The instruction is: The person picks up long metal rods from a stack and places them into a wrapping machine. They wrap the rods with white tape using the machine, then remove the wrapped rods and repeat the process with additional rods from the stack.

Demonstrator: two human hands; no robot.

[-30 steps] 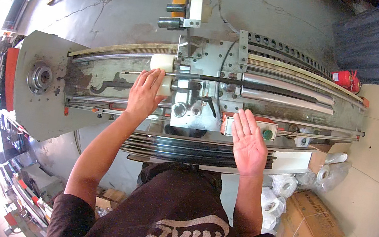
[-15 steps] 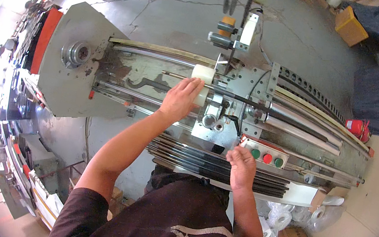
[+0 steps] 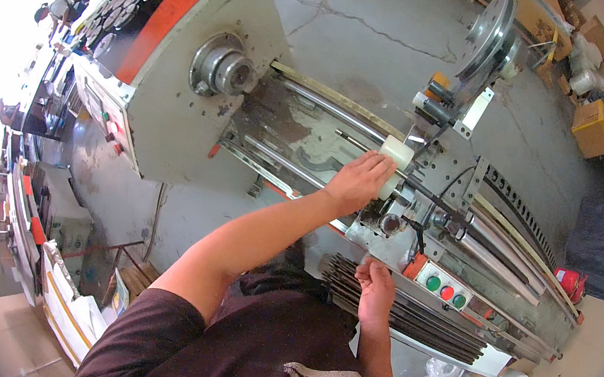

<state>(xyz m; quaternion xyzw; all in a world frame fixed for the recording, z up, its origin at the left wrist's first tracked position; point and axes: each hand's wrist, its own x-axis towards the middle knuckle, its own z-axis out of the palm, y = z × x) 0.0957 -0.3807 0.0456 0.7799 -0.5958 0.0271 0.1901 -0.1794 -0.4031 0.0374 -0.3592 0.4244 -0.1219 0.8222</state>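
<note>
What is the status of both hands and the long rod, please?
Left hand over rod, grip unclear. Right hand loosely curled near button box. Rod lies between white rollers. Hooked tool on machine bed, possibly in the way.

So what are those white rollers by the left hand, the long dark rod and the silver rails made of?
White rollers: probably plastic, smooth and evenly milky.
Long dark rod: unclear; its dull black surface suggests coated metal or composite.
Silver rails: likely polished steel, given their bright, streaky highlights.
</note>
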